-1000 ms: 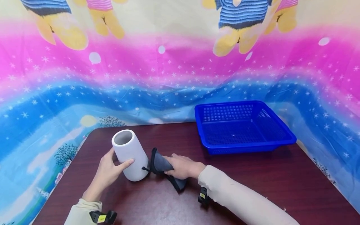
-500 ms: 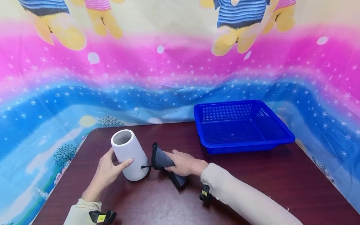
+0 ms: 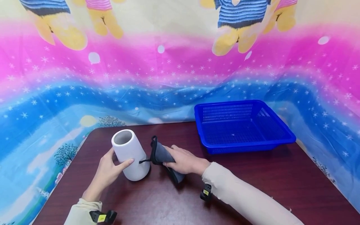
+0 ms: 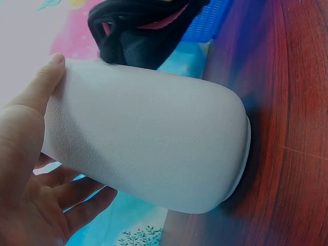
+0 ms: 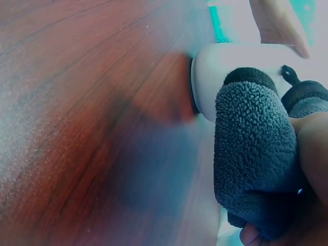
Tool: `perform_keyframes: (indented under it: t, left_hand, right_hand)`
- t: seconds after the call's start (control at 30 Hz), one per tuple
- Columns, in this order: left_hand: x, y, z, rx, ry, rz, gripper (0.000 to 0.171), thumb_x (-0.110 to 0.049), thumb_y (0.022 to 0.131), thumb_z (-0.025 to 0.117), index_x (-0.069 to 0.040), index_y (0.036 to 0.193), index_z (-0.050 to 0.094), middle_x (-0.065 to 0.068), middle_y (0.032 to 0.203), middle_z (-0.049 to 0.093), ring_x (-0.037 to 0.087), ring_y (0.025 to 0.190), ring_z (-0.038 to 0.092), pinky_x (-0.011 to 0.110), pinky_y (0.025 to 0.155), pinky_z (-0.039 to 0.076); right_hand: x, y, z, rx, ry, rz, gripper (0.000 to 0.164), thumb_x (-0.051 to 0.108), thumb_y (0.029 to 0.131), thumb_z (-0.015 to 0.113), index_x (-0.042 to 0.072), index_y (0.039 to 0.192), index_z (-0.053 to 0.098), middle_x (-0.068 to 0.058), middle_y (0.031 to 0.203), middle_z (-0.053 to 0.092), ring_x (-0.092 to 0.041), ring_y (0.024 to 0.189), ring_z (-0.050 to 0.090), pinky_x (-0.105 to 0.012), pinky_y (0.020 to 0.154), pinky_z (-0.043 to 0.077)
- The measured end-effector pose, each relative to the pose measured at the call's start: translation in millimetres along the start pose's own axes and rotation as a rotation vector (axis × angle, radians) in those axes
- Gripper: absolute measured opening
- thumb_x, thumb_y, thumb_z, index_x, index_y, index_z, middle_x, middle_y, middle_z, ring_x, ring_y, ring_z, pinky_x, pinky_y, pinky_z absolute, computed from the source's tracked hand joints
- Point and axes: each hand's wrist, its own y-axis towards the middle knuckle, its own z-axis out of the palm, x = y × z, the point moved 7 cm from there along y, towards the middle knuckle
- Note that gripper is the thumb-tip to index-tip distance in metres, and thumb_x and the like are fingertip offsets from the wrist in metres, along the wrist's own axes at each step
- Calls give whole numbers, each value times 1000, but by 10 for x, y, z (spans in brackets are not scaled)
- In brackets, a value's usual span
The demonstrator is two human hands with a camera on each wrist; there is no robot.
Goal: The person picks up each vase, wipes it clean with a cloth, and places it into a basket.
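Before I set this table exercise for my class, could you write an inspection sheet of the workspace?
Surface: dark red-brown wood-grain table, glossy near the front.
Job's things: white tapered vase, mouth up; grey plush cloth with black edging, bunched up, its black hanging loop pointing toward the vase; contact unclear.
Clutter: blue perforated plastic basket, back right, not held.
Grippers: bare hands; left hand grips the vase, right hand grips the cloth.
Cables: nothing seen.
Surroundings: printed fabric backdrop with snowflakes and trees.
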Motion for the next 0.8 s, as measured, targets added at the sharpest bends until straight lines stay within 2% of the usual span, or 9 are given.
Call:
perform_keyframes:
  t: [0.37,0.8]
  left_hand:
    - [17,1,7,8,-12,-9,74,-34,87,81,-6,145,45,23,135,60,42,119,63,58,94,56]
    - [22,0,5,1,-14,5,71,-31,86,81,-6,143,47,21,132,62,40,116,64,56,92,58]
  right_hand:
    - [4,26,-62,-52,48,-10,70,41,98,64,37,159,28,1,107,57,-11,92,55,-26,75,50]
    - [91,32,-149,-98,123,-70,53,40,98,64,30,147,45,2,117,57,-9,102,57,-27,84,53]
